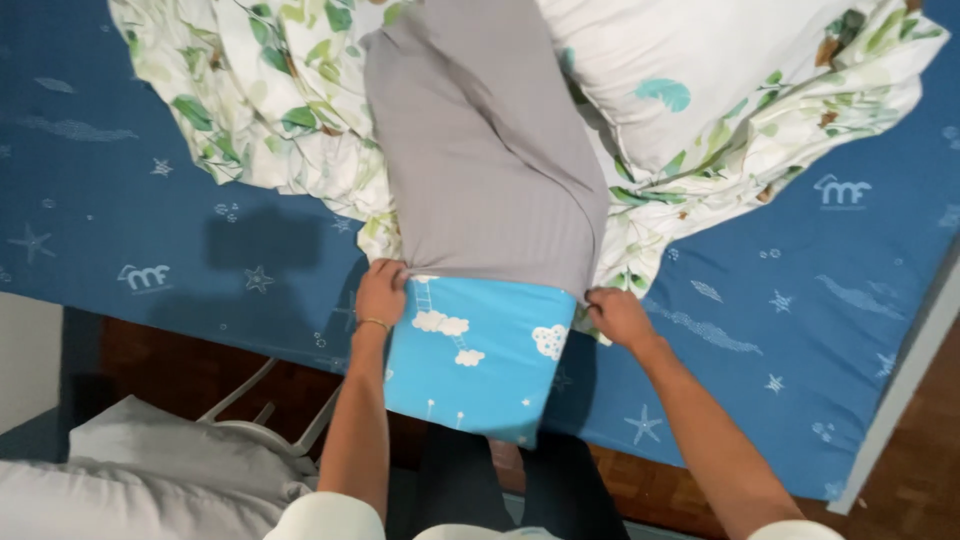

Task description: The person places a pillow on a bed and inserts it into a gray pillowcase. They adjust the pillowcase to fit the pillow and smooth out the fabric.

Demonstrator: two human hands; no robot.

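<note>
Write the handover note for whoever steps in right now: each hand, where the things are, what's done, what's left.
Left hand: pinching the left corner of the grey cover's open edge.
Right hand: gripping the same edge at the right corner.
Pillow: light blue with white clouds, lying across the bed edge, its near end hanging off the mattress toward the person.
Done: the cover is over most of the pillow.
Left: the near blue end is still bare.
Nearby: leaf-print duvet and a white pillow bunched behind.
</note>
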